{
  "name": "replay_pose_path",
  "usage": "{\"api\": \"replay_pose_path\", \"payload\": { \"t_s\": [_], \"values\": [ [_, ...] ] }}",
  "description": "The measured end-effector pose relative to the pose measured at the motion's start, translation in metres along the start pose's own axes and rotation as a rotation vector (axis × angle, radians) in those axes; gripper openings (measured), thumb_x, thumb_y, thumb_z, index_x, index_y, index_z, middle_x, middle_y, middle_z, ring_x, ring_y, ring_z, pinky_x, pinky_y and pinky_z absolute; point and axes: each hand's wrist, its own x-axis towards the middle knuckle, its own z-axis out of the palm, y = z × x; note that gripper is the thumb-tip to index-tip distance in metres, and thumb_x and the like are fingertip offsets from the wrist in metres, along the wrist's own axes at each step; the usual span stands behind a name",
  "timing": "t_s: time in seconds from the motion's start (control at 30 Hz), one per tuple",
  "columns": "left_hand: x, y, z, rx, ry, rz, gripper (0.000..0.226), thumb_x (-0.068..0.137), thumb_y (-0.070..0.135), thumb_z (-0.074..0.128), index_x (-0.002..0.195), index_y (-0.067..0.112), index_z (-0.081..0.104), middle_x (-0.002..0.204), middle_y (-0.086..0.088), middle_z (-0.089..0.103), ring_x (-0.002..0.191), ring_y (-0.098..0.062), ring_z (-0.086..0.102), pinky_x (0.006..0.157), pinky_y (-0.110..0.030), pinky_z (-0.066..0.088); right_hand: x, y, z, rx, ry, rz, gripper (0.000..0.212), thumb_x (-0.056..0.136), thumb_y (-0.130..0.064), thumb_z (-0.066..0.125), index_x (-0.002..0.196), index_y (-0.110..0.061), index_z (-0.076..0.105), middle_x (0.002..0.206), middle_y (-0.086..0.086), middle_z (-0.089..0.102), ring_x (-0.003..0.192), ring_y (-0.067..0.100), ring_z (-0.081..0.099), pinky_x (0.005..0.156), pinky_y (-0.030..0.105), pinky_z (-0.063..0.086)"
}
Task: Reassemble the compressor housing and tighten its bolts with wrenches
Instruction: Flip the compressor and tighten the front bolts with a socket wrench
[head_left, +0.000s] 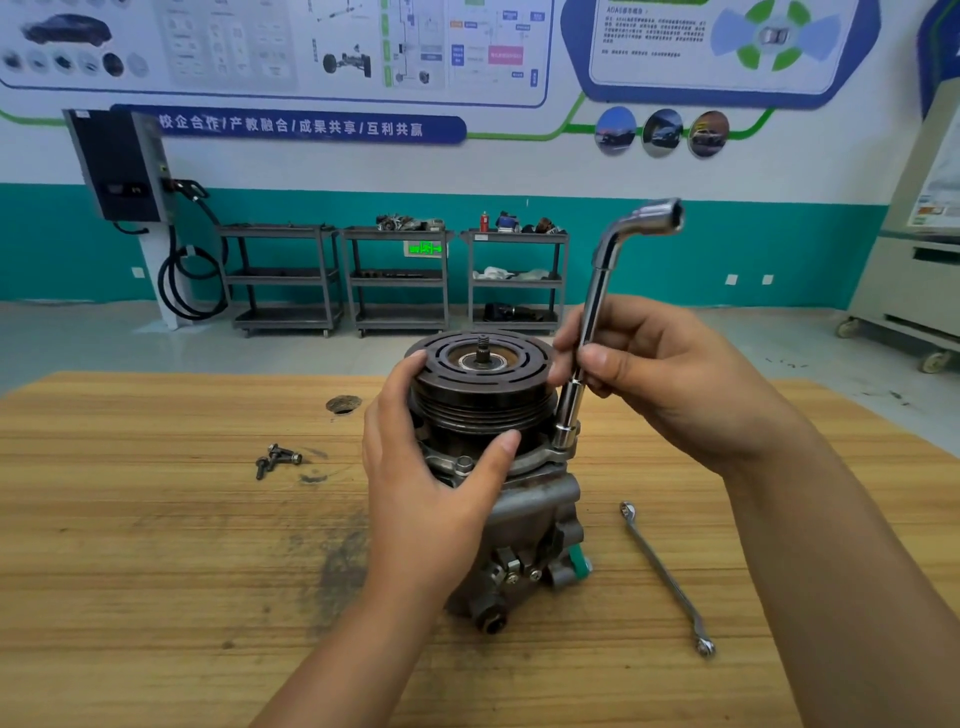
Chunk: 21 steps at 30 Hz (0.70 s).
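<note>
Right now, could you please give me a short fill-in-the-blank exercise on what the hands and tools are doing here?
1. The left hand grips the ____ atop the compressor.
2. The right hand holds the socket wrench, shaped like the letter ____.
3. The ring spanner lies on the table, to the compressor's ____.
4. The loose bolts lie to its ____.
Missing words: pulley, L, right, left.

I'm in an automotive training workshop: car-system posters (270, 47) on the wall, a charging unit (122, 166), parts carts (397, 275), my oil-stained wooden bench (156, 545).
</note>
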Motion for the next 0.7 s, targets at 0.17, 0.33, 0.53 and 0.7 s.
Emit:
{"api": "replay_pose_path", "payload": {
  "t_s": [0.17,0.33,0.53,0.7],
  "values": [
    [0.0002,0.0009,-0.0001,-0.003,0.003,0.004,0.072,0.066,0.056,0.063,0.129,0.050,0.030,0.132,0.018,0.040,0.126,-0.002,0.037,0.105,-0.032,0.036,0.0043,0.0043,0.0093,-0.084,0.208,-0.013,0.022,0.066,-0.025,0.072,0.085,-0.018,0.062,0.074,-0.003,0.066,0.062,0.003,0.057,0.053,0.013,0.043],
    [-0.0006,-0.0003,-0.0005,0.002,0.001,0.002,0.072,0.069,0.045,0.069,0.128,0.053,0.029,0.132,0.019,0.039,0.126,0.001,0.036,0.103,-0.026,0.034,0.0012,0.0040,0.0034,-0.013,0.022,0.038,0.023,0.093,-0.002,0.045,0.100,-0.017,0.062,0.083,0.000,0.070,0.053,0.004,0.047,0.053,0.015,0.042],
    [-0.0002,-0.0001,-0.0002,-0.007,-0.006,-0.001,0.072,0.067,0.053,0.066,0.129,0.051,0.029,0.132,0.022,0.038,0.126,0.001,0.036,0.101,-0.022,0.033,0.0025,0.0047,0.0022,-0.104,0.183,0.047,0.021,0.072,-0.021,0.071,0.088,-0.013,0.061,0.072,-0.003,0.067,0.050,0.005,0.052,0.048,0.016,0.043],
    [-0.0005,0.0011,-0.0004,-0.006,-0.012,-0.012,0.073,0.065,0.058,0.062,0.130,0.049,0.029,0.133,0.018,0.039,0.127,-0.004,0.036,0.104,-0.030,0.035,0.0008,0.0034,0.0045,-0.092,0.090,-0.002,0.015,0.087,-0.008,0.058,0.095,-0.019,0.064,0.084,-0.004,0.071,0.066,-0.001,0.057,0.055,0.015,0.044]
  ]
}}
